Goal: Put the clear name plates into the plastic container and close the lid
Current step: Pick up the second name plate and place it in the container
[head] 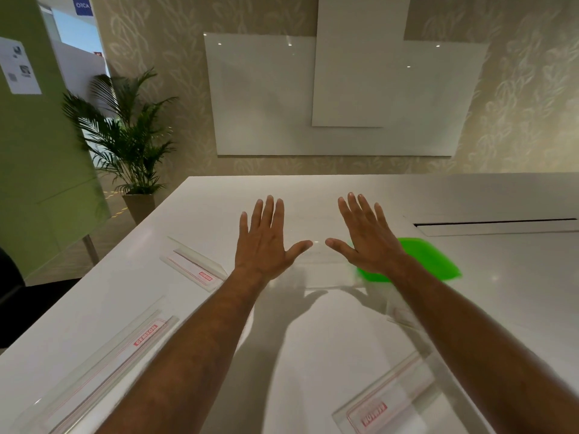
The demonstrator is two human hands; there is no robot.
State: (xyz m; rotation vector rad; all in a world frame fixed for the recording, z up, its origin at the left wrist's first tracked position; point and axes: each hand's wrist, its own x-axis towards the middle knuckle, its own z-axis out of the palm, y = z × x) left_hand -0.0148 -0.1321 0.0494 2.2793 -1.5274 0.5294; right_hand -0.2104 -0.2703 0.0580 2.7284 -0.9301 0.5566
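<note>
I have three clear name plates lying on the white table [313, 355], each a long strip with a red-printed label. The far-left name plate [194, 267] runs from far-left to near-right, its label end toward me. The near-left name plate [103, 368] lies with its long axis running from the near-left corner up toward the middle of the table. The near-right name plate [391, 399] runs from its labelled near end up and to the right, and my right forearm crosses over its far part. A fourth clear piece shows just under that forearm, too hidden for me to tell what it is.

The clear plastic container [326, 267] sits in the middle of the table between my hands, its walls hard to trace against the white top. The green lid [429, 261] lies just right of it, partly behind my right wrist; I cannot tell whether it touches the container.

My left hand [263, 242] is spread flat, palm down, fingers straight and pointing away, thumb out toward the container. My right hand [366, 239] mirrors it, fingers splayed and straight. Both hold nothing; whether either thumb touches the container I cannot tell
</note>
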